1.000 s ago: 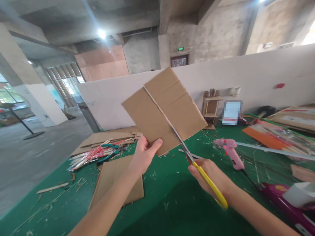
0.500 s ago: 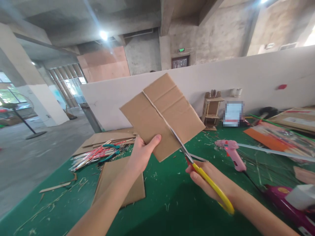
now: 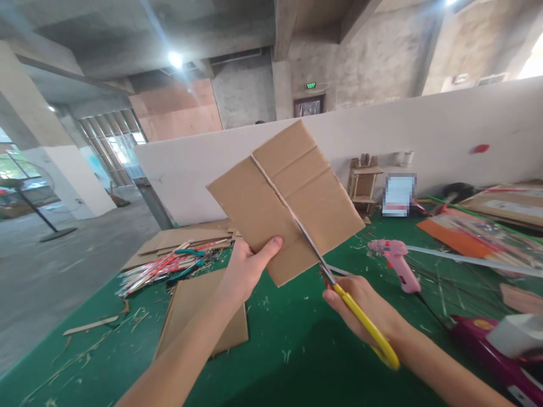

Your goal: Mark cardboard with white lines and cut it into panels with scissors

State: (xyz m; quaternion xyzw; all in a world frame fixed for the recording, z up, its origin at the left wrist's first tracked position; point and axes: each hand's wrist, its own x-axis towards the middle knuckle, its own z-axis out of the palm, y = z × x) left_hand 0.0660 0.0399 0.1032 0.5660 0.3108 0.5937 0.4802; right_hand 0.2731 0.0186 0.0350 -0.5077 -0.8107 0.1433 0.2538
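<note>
A brown cardboard sheet [image 3: 258, 209] is held up over the table, tilted, with its lower left edge in my left hand [image 3: 250, 263]. My left thumb lies on its near face; the other fingers are hidden behind it. A long pale slit runs across the sheet from its upper left edge. In my right hand [image 3: 360, 305] is a pair of scissors with yellow handles [image 3: 365, 322]. One blade lies over the near face along the slit, and the other shows partly below the sheet. My right fingers are wrapped around the handles and partly hidden.
Another cardboard piece [image 3: 212, 311] lies on the green table [image 3: 288, 373] under my left forearm. Wrapped sticks [image 3: 156, 263] and teal-handled pliers [image 3: 190, 263] are at left. A pink glue gun [image 3: 399, 263] stands at right, near a small cardboard shelf [image 3: 363, 183].
The two parts of the cardboard sheet beside the slit stand slightly farther apart, the right part having shifted rightward. My hands keep the same holds on the sheet and scissors.
</note>
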